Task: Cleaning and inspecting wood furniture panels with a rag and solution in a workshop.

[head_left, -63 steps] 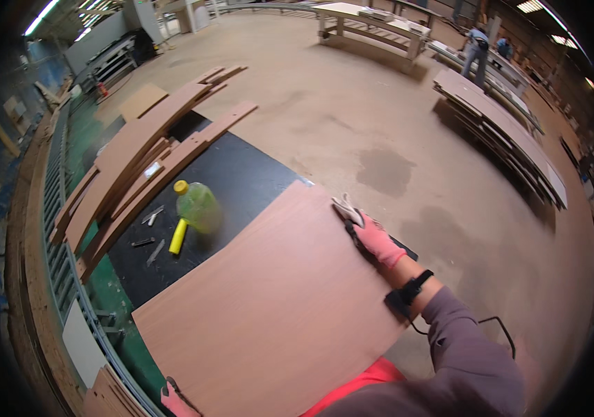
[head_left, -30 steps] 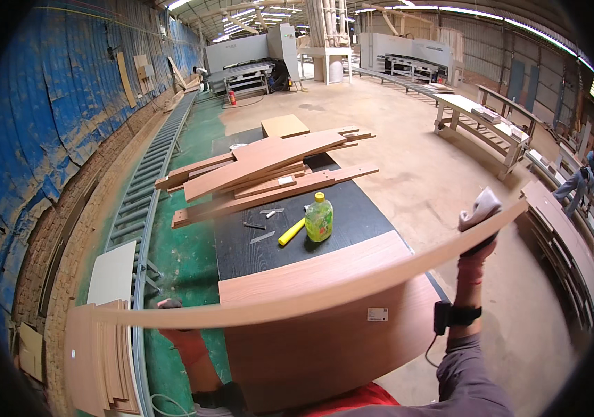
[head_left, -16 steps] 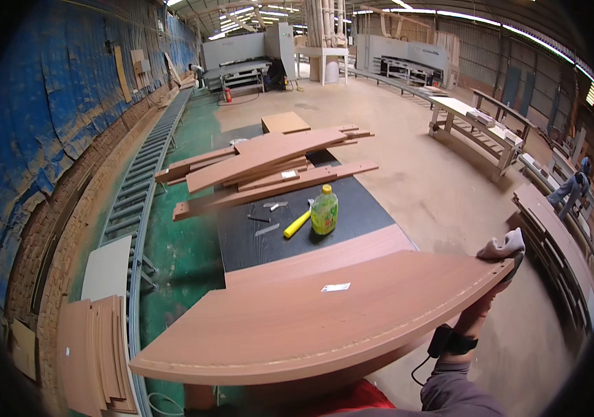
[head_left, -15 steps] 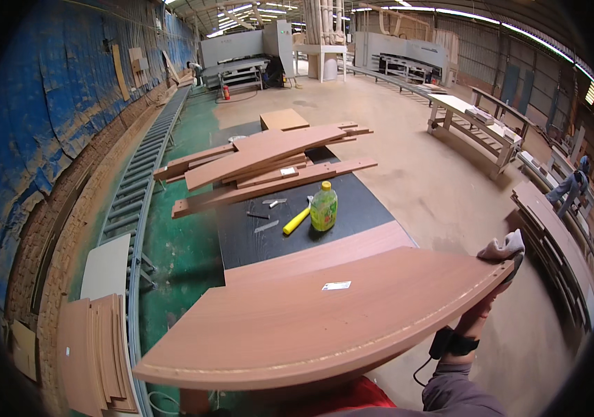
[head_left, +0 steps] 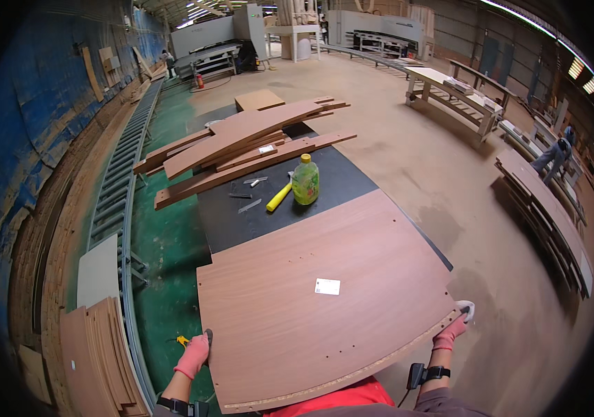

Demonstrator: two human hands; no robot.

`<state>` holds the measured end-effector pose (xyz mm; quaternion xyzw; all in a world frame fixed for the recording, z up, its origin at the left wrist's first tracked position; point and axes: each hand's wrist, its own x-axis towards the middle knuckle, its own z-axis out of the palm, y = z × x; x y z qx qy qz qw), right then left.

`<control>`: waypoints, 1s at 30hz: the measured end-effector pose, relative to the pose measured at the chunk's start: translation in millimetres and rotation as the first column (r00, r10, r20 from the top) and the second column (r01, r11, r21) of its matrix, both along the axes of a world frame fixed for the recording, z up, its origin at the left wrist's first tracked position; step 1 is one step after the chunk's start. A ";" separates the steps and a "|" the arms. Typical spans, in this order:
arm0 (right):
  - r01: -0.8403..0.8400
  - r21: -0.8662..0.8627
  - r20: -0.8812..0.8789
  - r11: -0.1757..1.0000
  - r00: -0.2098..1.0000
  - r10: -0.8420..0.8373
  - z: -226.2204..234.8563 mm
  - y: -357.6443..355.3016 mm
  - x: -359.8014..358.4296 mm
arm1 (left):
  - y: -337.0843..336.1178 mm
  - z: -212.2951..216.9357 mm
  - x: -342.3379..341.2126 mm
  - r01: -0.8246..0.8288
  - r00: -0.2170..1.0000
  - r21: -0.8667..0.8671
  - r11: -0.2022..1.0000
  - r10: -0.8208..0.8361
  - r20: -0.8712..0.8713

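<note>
A large brown wood-grain panel (head_left: 290, 313) with a curved front edge lies before me over the black-topped table (head_left: 231, 226). A white label (head_left: 327, 286) and several small holes mark its face. My left hand (head_left: 194, 354), in a pink glove with dark fingertips, is closed on the panel's left edge. Beside that hand shows a yellow-handled tool (head_left: 183, 340), probably a cutter; how it is held is unclear. Gripping the front right corner is my right hand (head_left: 452, 331), also gloved, with a white cloth (head_left: 466, 310) at its fingers.
Farther along the table stand a green bottle (head_left: 305, 182), a yellow-handled tool (head_left: 279, 197) and stacked brown boards (head_left: 241, 139). A roller conveyor (head_left: 113, 184) runs along the left, with panels (head_left: 99, 354) leaning near it. Stacked boards (head_left: 547, 215) and a person (head_left: 554, 154) are at right.
The panel has come down from a tilted, raised position to lie flatter, its far part over the table. My left hand has come into view at its left edge. The view has shifted.
</note>
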<state>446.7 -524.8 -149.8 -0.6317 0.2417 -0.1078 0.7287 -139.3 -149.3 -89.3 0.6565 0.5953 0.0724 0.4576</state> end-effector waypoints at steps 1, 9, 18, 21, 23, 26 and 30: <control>-0.016 -0.264 -0.120 0.964 0.993 -0.017 5.9 -1.1 -6.4 | 3.0 17.6 7.2 0.278 0.925 0.278 0.919 -0.178 -0.336; -0.245 -0.352 0.135 0.904 0.942 0.308 101.8 -10.4 -63.2 | -19.4 18.7 -2.5 0.389 0.873 0.233 0.891 -0.277 -0.401; -0.323 -0.904 -0.360 -0.279 0.223 0.906 119.3 55.7 -160.4 | -52.9 -13.8 6.4 0.403 0.911 0.581 0.707 -0.250 -0.327; -0.198 -0.980 -0.129 -0.006 0.614 0.778 103.5 31.4 -88.3 | -75.9 50.2 65.6 0.258 0.958 0.338 0.905 -0.195 -0.209; -0.257 -0.966 -0.193 -0.020 0.669 0.718 100.6 26.7 -76.6 | -72.9 32.7 58.0 0.315 0.948 0.413 0.854 -0.265 -0.175; -0.262 -0.964 -0.207 -0.043 0.640 0.740 93.2 45.6 -105.9 | -53.2 -1.0 16.1 0.335 0.940 0.390 0.858 -0.277 -0.198; -0.322 -0.911 -0.250 -0.256 -0.061 0.966 100.9 39.6 -191.4 | -47.4 -9.6 11.0 0.355 0.933 0.371 0.858 -0.299 -0.201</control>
